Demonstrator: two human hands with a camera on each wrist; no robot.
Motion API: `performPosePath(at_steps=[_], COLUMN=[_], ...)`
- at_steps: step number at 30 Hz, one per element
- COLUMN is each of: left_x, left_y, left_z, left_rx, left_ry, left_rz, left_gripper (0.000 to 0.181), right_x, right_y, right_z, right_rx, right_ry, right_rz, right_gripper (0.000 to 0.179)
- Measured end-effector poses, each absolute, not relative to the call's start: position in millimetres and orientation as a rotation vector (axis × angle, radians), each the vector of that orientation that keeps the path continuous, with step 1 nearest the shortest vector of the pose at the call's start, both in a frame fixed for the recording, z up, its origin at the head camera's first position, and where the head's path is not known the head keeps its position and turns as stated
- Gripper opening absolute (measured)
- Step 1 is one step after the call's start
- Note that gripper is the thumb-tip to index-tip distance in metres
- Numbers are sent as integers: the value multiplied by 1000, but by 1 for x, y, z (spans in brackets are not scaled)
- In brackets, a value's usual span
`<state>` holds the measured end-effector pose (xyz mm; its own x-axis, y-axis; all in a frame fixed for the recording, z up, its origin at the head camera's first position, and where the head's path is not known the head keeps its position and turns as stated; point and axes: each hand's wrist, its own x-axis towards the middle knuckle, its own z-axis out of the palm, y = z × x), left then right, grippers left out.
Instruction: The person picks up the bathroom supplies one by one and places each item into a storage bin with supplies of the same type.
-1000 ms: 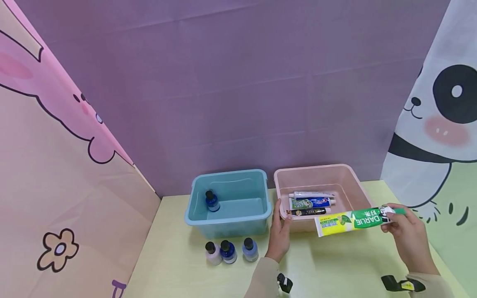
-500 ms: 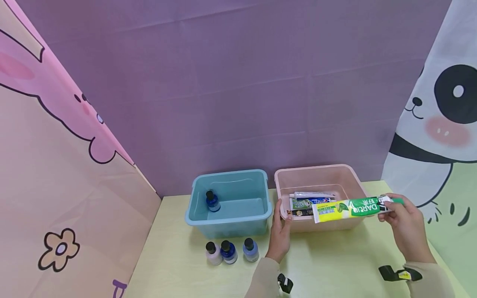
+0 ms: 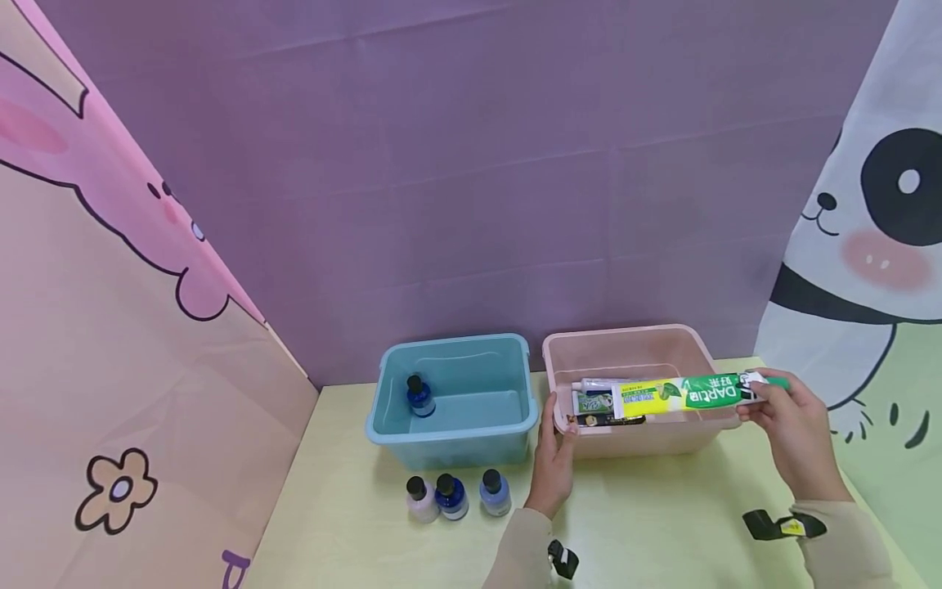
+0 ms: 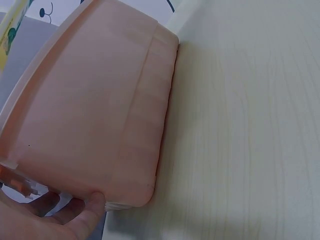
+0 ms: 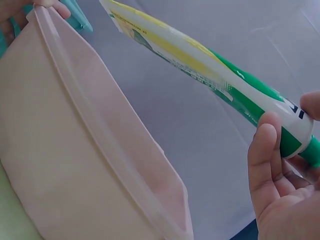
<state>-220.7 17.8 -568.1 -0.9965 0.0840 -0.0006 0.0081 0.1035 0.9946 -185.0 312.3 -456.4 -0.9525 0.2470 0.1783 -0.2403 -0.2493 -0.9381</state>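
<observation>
My right hand [image 3: 791,429] pinches a green, yellow and white toothpaste tube [image 3: 680,393] by its capped end. The tube lies roughly level above the pink storage bin [image 3: 662,442], its flat end pointing left. In the right wrist view the tube [image 5: 200,65] is clear above the bin's rim. My left hand [image 3: 550,474] grips the bin's front left corner; in the left wrist view its fingers [image 4: 87,215] bend at the bin's side wall. Inside the bin lie a pale tube [image 3: 594,384], a green-and-blue tube [image 3: 592,402], partly covered in view, and a black tube [image 3: 607,420].
To the left stands a blue storage bin [image 3: 459,450] with a dark blue bottle [image 3: 420,397] in it. Before it on the table [image 3: 338,507] are a pale pink bottle [image 3: 423,503], a dark blue bottle [image 3: 452,499] and a light blue bottle [image 3: 495,494]. A purple backdrop rises behind.
My right hand has moved the toothpaste tube up and slightly left, from the pink bin's front edge to over its inside. The left hand has stayed at the bin's corner.
</observation>
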Motion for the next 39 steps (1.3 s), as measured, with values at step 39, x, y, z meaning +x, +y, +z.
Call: performPosePath(at_steps=[39], left_x=[-220], left_y=[18], left_z=[-567], left_rx=[53], left_ry=[2293], left_rz=[2036], left_gripper=[59], right_x=[-235], right_y=[287], right_z=[-416], right_rx=[-214], right_ry=[-1878], right_rz=[2160], right_gripper=[4])
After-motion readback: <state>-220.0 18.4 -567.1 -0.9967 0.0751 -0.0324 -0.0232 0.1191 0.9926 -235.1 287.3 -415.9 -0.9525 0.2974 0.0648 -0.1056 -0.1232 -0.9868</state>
